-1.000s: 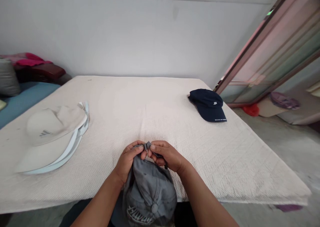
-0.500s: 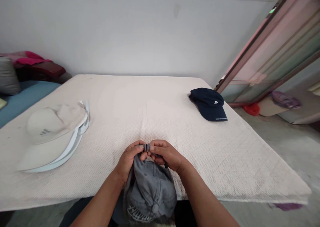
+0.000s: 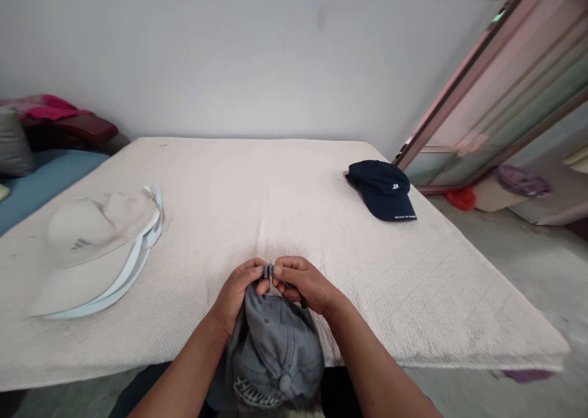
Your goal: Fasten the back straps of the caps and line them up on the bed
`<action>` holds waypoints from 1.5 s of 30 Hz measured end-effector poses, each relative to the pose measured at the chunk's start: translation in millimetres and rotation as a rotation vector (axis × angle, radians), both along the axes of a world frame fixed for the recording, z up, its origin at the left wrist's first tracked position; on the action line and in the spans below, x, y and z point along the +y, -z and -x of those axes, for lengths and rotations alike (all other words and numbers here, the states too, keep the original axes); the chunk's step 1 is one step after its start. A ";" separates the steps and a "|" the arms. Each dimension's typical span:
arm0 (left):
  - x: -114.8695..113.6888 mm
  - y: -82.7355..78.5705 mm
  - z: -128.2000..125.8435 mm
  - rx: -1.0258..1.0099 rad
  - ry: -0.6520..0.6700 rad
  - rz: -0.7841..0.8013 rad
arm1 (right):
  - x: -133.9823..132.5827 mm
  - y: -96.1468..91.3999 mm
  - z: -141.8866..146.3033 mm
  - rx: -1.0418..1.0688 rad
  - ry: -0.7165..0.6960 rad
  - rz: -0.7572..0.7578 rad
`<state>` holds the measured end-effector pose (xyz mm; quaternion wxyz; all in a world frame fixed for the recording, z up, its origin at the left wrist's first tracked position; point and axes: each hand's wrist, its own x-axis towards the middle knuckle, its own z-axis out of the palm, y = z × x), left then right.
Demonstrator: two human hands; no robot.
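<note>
A grey baseball cap (image 3: 282,344) hangs at the table's near edge, its crown towards me and white stitched lettering low on its front. My left hand (image 3: 241,289) pinches one side of the cap's back strap (image 3: 266,271) between thumb and fingers. Close beside it, my right hand (image 3: 298,280) pinches the strap's other side, fingers curled underneath. The two strap ends meet between my fingertips; whether they are joined is too small to tell. Part of the cap's brim is hidden below the crown.
Stacked pale caps (image 3: 96,246) lie at the left of the cloth-covered table (image 3: 220,191). A navy cap (image 3: 381,188) sits at the back right. Behind the table stands a grey-white wall (image 3: 206,62); a framed sliding door (image 3: 482,105) is on the right.
Both hands stay on the grey cap's strap with hardly any movement. The view has shifted very slightly; the other caps lie as before.
</note>
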<state>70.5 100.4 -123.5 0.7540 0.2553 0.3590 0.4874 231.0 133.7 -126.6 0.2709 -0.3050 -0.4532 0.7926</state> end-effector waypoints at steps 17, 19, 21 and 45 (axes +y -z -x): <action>-0.2 6.5 1.4 0.056 -0.003 -0.016 | -0.4 1.6 3.2 0.051 0.115 0.017; -0.4 7.1 1.2 0.068 -0.009 -0.007 | -0.3 1.0 2.7 0.045 0.099 0.024; -0.8 7.6 0.7 0.071 -0.017 0.008 | -0.5 0.1 2.0 0.027 0.071 0.035; -3.8 6.8 4.7 0.095 0.038 0.065 | 0.0 5.6 -4.1 0.086 -0.014 0.035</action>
